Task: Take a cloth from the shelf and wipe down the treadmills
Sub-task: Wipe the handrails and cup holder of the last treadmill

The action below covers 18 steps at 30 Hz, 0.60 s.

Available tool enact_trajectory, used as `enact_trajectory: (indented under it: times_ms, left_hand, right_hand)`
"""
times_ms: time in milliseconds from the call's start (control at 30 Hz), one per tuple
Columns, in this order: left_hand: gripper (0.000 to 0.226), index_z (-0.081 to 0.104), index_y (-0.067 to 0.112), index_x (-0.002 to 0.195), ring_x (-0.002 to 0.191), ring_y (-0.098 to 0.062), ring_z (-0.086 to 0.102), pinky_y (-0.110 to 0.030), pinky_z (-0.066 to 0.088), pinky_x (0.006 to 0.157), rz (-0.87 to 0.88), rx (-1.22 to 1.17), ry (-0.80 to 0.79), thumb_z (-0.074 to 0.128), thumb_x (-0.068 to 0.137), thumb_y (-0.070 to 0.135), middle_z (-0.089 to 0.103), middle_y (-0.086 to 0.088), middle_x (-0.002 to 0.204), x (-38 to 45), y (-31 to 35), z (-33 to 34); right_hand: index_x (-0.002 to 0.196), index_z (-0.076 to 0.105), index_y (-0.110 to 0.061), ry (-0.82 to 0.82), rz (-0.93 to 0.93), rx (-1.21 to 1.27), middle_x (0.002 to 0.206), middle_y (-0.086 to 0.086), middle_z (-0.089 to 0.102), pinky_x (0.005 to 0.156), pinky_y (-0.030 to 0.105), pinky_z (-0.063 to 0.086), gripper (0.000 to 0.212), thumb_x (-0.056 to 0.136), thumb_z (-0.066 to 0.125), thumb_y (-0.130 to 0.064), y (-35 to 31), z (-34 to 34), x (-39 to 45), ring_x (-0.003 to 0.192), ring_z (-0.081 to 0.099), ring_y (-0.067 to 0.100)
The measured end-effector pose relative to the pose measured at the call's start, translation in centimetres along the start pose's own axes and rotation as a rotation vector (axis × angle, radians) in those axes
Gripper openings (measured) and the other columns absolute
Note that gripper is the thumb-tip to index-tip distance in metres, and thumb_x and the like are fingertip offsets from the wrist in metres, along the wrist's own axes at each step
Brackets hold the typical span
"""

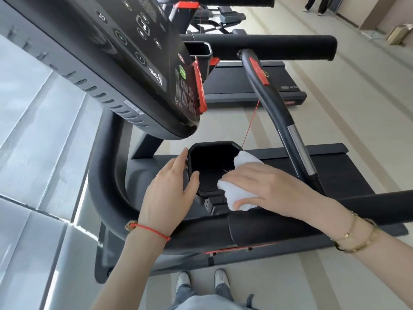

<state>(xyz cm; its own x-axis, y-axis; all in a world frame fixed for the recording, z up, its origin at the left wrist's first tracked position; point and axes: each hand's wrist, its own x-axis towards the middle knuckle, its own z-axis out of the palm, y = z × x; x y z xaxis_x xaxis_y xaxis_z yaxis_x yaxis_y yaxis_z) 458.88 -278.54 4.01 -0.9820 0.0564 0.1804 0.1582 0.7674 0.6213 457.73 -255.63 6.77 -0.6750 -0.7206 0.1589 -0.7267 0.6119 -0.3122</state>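
1. Two treadmills show: the near treadmill [107, 186], a black machine with thick curved frame tubes, fills most of the view, and a second treadmill [252, 81] stands beyond it across a strip of pale floor [357, 121].
2. Its console [125, 54] tilts over the upper left, a glossy black panel with round button outlines, a green round button [182, 72] and a red clip [199, 86] at its lower right edge; the white print beside the clip is too small to read.
3. One padded handrail [279, 229] runs along the near side, under the right forearm.
4. One cup holder [212, 157], a black tub with cut corners, sits below the console's lower edge, between the two hands.
5. One cloth [243, 161], white, soft and bunched into a thick wad, lies over the right rim of the cup holder and spills down past its near right corner.
6. Right hand [268, 186]: it lies flat on top of the cloth with the fingers gently bent over it, the thumb tucked against the cloth's lower end, pressing it onto the rim. Gold bracelets [355, 240] circle the wrist.
7. Left hand [169, 186]: the fingers are straight and slightly spread, their tips touching the cup holder's left rim, holding nothing. A red string [152, 230] rings that wrist.
8. One thin red cord [251, 124] runs from the clip down toward the cup holder's far right corner.
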Motion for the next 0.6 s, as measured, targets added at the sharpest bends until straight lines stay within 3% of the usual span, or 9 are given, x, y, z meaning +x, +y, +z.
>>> enact_trajectory:
  times_ms: [67, 133, 233, 400, 467, 600]
  left_hand:
    - [0.057, 0.036, 0.016, 0.15, 0.105, -0.02, 0.058, -0.037, 0.05, 0.087, -0.02, -0.004, 0.013, 0.052, 0.097, 0.029, 0.062, -0.002, 0.115, 0.2, 0.2, 0.4]
    - [0.056, 0.037, 0.015, 0.15, 0.105, -0.021, 0.058, -0.036, 0.05, 0.087, -0.032, -0.002, 0.03, 0.053, 0.097, 0.027, 0.062, -0.003, 0.115, 0.4, 0.3, 0.8]
    - [0.055, 0.039, 0.014, 0.148, 0.11, -0.023, 0.058, -0.034, 0.047, 0.089, -0.051, 0.006, 0.067, 0.054, 0.096, 0.026, 0.063, -0.005, 0.122, 0.8, 0.4, 1.3]
    - [0.051, 0.045, 0.014, 0.144, 0.113, -0.023, 0.058, -0.021, 0.039, 0.09, -0.094, -0.012, 0.133, 0.056, 0.095, 0.024, 0.064, -0.006, 0.123, 1.2, 0.5, 2.1]
    - [0.049, 0.049, 0.013, 0.142, 0.11, -0.022, 0.06, -0.016, 0.036, 0.088, -0.096, -0.008, 0.149, 0.057, 0.094, 0.022, 0.065, -0.006, 0.12, 1.3, 0.5, 2.1]
    - [0.047, 0.052, 0.013, 0.139, 0.1, -0.019, 0.062, -0.027, 0.048, 0.09, -0.077, -0.02, 0.149, 0.058, 0.094, 0.021, 0.066, -0.004, 0.113, 1.4, 0.5, 2.1]
  right_hand:
    - [0.125, 0.061, -0.014, 0.083, 0.075, 0.047, 0.122, -0.005, 0.061, 0.101, 0.024, 0.039, 0.04, 0.092, 0.057, -0.035, 0.7, 0.0, -0.3, 0.116, 0.052, 0.011]
    - [0.132, 0.054, -0.026, 0.191, 0.234, 0.151, 0.129, -0.018, 0.052, 0.102, 0.011, 0.027, 0.039, 0.094, 0.055, -0.036, 1.4, -0.3, -0.2, 0.121, 0.042, -0.001]
    - [0.137, 0.042, -0.035, 0.273, 0.409, 0.159, 0.137, -0.025, 0.043, 0.097, 0.006, 0.022, 0.044, 0.096, 0.045, -0.049, 2.0, 0.1, 1.3, 0.126, 0.034, -0.005]
    - [0.142, 0.035, -0.02, 0.081, 0.454, 0.167, 0.141, -0.003, 0.043, 0.087, 0.021, 0.027, 0.051, 0.097, 0.047, -0.04, 3.4, 1.9, 4.6, 0.125, 0.041, 0.016]
    - [0.132, 0.046, -0.014, 0.015, 0.408, 0.115, 0.127, 0.003, 0.053, 0.082, 0.027, 0.034, 0.046, 0.096, 0.051, -0.042, 4.4, 1.4, 6.3, 0.113, 0.05, 0.023]
    - [0.106, 0.058, -0.02, -0.129, 0.238, 0.025, 0.096, -0.006, 0.061, 0.077, 0.039, 0.044, 0.034, 0.091, 0.054, -0.05, 5.8, 0.3, 9.1, 0.09, 0.056, 0.023]
